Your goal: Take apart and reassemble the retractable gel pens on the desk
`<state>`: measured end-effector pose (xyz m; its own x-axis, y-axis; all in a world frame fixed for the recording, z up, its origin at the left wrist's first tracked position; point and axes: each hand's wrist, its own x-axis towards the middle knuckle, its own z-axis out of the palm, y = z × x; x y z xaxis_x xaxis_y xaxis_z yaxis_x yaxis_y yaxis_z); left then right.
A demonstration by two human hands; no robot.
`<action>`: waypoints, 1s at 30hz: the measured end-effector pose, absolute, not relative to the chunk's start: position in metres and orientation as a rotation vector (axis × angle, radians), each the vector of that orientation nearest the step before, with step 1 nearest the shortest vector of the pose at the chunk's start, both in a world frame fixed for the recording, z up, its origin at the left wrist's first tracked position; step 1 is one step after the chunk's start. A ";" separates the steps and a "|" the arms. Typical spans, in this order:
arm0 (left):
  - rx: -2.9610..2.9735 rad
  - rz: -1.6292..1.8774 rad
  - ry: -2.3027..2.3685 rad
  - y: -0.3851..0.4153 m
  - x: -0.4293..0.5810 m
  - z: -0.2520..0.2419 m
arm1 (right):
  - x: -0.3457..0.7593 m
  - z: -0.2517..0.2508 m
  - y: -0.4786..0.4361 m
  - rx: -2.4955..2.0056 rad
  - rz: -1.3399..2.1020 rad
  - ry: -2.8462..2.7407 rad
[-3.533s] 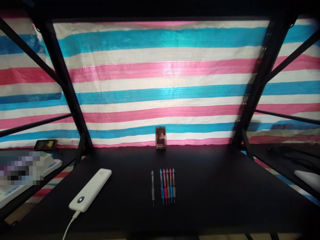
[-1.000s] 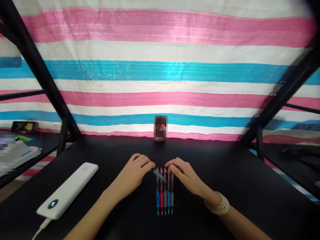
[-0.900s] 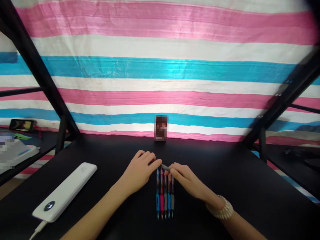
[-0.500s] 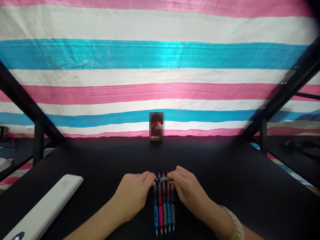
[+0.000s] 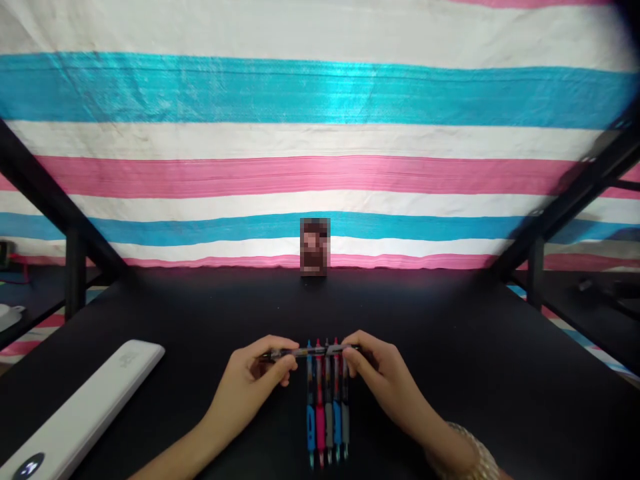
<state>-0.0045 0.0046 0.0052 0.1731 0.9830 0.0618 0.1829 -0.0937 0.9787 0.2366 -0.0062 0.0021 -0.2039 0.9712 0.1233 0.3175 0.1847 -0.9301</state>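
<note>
A dark pen with a grey part (image 5: pixel 311 351) lies crosswise between my hands, above the upper ends of several pens standing in a row. My left hand (image 5: pixel 253 373) is closed on its left end, pinching with thumb and fingers. At the other end, my right hand (image 5: pixel 377 363) pinches the pen near its grey part. Below it, the pens lie side by side on the black table, pointing away from me: blue (image 5: pixel 311 427), pink (image 5: pixel 321 427), grey (image 5: pixel 329 427), another blue (image 5: pixel 337 423) and another grey (image 5: pixel 345 423).
A long white power bank (image 5: pixel 95 407) with a lit display lies at the left of the black table (image 5: pixel 210 307). A small pixelated object (image 5: pixel 315 247) stands at the far edge. Black frame bars (image 5: pixel 75 273) rise on both sides, before a striped sheet (image 5: pixel 250 180).
My left hand has moved left and turned, so more of the crosswise pen shows between my hands. My right hand has shifted slightly right. The camera view has tilted a little.
</note>
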 end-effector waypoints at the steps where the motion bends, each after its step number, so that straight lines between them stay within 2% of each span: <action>1: 1.420 1.038 1.176 0.004 -0.003 0.004 | 0.236 0.001 -0.007 -1.232 1.058 -1.632; 15: 1.135 1.097 1.132 0.001 -0.011 -0.011 | 0.237 0.005 -0.011 -1.148 1.406 -1.368; 30: 1.080 1.080 1.013 -0.003 -0.012 -0.008 | 0.238 0.002 -0.007 -1.173 1.468 -1.236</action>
